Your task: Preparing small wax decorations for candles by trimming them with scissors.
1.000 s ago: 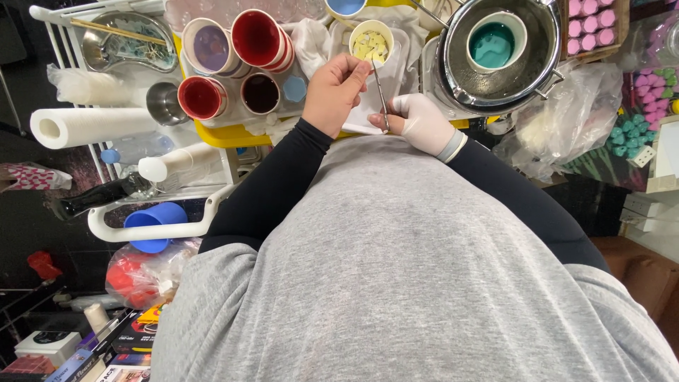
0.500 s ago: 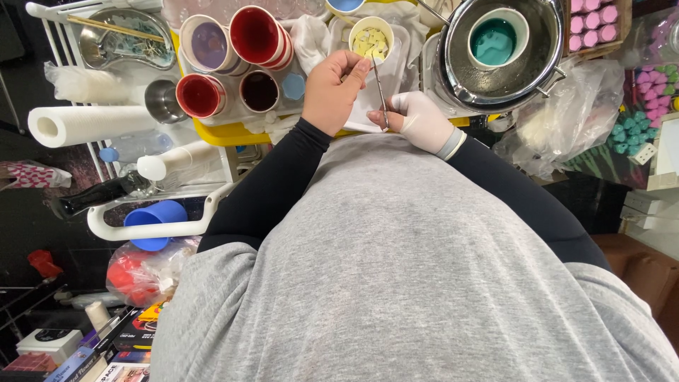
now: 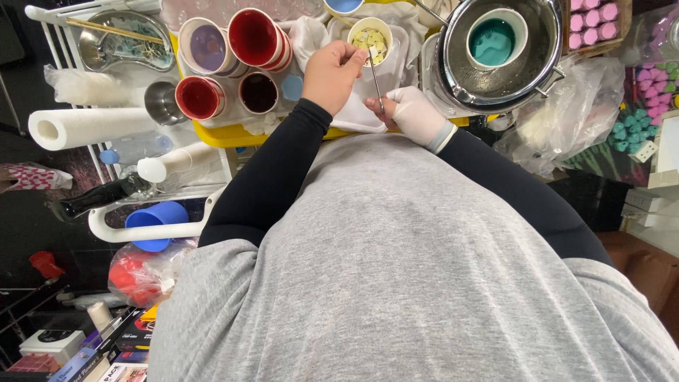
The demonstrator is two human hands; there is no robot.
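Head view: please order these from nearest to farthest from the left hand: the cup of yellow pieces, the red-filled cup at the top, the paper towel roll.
From the left hand:
1. Cup of yellow pieces, just right of the fingers, at the top.
2. Red-filled cup, to the left, at the top.
3. Paper towel roll, far left, lying on its side.
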